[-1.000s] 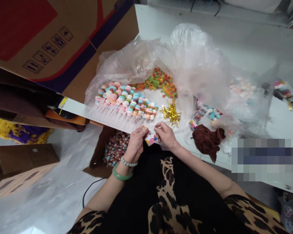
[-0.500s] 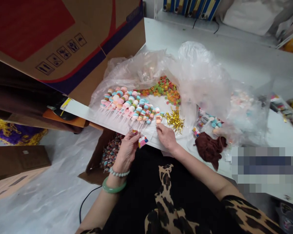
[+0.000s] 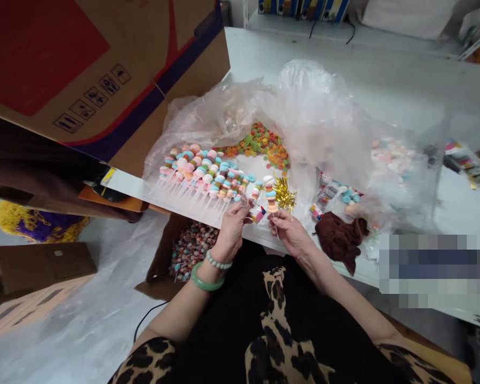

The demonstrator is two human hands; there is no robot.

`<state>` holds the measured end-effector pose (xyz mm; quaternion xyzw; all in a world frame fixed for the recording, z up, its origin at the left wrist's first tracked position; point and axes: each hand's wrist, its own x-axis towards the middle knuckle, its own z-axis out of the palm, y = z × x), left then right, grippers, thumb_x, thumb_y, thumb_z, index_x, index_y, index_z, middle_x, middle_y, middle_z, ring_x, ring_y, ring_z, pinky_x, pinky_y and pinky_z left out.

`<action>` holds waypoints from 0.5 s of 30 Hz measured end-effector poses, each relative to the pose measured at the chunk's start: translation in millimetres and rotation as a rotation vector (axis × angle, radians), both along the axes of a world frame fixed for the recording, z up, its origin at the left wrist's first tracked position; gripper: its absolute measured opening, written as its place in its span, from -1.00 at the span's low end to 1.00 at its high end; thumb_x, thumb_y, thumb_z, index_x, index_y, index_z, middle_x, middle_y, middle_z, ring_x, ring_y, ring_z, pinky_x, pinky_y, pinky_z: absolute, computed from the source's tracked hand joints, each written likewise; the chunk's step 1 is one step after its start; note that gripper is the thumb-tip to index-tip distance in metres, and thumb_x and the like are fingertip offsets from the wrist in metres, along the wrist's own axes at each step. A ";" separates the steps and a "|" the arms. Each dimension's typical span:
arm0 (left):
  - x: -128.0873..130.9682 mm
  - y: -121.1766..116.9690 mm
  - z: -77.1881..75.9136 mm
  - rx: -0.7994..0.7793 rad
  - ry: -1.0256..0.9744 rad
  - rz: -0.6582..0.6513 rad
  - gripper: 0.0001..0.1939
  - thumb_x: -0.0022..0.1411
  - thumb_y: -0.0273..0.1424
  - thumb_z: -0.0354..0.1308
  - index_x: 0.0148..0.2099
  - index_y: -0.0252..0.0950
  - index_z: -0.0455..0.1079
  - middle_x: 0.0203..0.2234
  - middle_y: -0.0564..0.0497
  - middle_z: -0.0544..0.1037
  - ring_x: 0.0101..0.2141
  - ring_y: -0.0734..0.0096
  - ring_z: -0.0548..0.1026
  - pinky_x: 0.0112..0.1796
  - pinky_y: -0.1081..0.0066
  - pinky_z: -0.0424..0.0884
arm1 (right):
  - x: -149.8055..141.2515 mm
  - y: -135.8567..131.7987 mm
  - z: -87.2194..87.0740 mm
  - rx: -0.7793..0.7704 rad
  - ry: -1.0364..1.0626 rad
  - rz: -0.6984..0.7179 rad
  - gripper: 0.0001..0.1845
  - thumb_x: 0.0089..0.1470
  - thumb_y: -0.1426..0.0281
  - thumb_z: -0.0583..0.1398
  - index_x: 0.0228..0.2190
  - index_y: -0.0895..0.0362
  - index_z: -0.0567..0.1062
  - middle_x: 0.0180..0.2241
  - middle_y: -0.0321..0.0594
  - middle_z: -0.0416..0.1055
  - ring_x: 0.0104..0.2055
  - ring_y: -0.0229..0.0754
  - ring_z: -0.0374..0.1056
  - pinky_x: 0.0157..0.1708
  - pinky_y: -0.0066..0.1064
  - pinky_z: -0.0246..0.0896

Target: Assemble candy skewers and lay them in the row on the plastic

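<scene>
In my right hand (image 3: pixel 290 232), closed fingers pinch the stick of a candy skewer (image 3: pixel 270 195) threaded with pastel sweets, held upright. My left hand (image 3: pixel 235 224) is shut on a small clear bag with a colourful printed end (image 3: pixel 259 214), just left of the skewer and apart from it. Beyond my left hand, several finished-looking candy skewers (image 3: pixel 202 170) lie side by side with their white sticks towards me. A bunch of gold twist ties (image 3: pixel 285 194) lies right behind the held skewer. Colourful ring gummies (image 3: pixel 264 144) are heaped further back on clear plastic.
A large cardboard box (image 3: pixel 144 112) stands at the left of the white table (image 3: pixel 260 53). Crumpled clear plastic bags (image 3: pixel 316 101) cover the middle. To the right lies a brown cloth (image 3: pixel 340 240). Below the table edge, an open carton (image 3: pixel 156 272) holds many small wrapped sweets.
My left hand has moved right with the small bag, closer to my right hand. The right hand has shifted slightly right, and the skewer in it now stands clear of the row.
</scene>
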<state>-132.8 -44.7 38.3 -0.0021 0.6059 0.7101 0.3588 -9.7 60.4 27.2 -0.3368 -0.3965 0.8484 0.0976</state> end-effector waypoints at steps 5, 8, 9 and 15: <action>10.8 17.2 7.0 0.017 0.022 -0.033 -0.71 -0.02 -0.22 0.38 -0.32 -0.33 0.53 -0.50 0.06 0.49 -0.54 0.61 0.33 -0.54 0.57 0.21 | -14.8 0.0 1.3 0.375 0.087 -0.070 -0.85 -0.16 0.34 0.28 -0.59 0.12 0.42 -0.41 -0.32 0.37 -0.31 -0.24 0.22 -0.26 -0.41 0.09; 7.6 20.9 9.3 0.077 -0.198 -0.059 -0.72 0.04 -0.23 0.36 -0.26 -0.32 0.51 -0.42 0.02 0.54 -0.55 0.61 0.36 -0.55 0.56 0.24 | -19.5 1.9 1.7 0.371 0.059 -0.141 -0.84 -0.15 0.33 0.26 -0.61 0.11 0.39 -0.57 -0.40 0.24 -0.43 -0.28 0.12 -0.31 -0.41 0.06; 3.9 21.1 9.5 0.086 -0.289 -0.054 -0.74 0.08 -0.25 0.33 -0.25 -0.32 0.50 -0.41 0.01 0.54 -0.55 0.58 0.38 -0.56 0.55 0.27 | -19.4 2.2 1.9 0.372 0.056 -0.152 -0.83 -0.15 0.33 0.26 -0.62 0.11 0.39 -0.58 -0.41 0.22 -0.45 -0.29 0.10 -0.32 -0.41 0.06; -19.2 21.2 3.2 0.076 -0.518 0.191 -0.88 0.28 -0.48 0.13 -0.35 -0.35 0.41 -0.58 0.05 0.47 -0.57 0.54 0.42 -0.47 0.50 0.39 | -17.4 -3.5 -0.6 0.314 0.056 -0.090 -0.86 -0.18 0.32 0.29 -0.59 0.11 0.45 -0.56 -0.39 0.28 -0.43 -0.28 0.13 -0.32 -0.40 0.05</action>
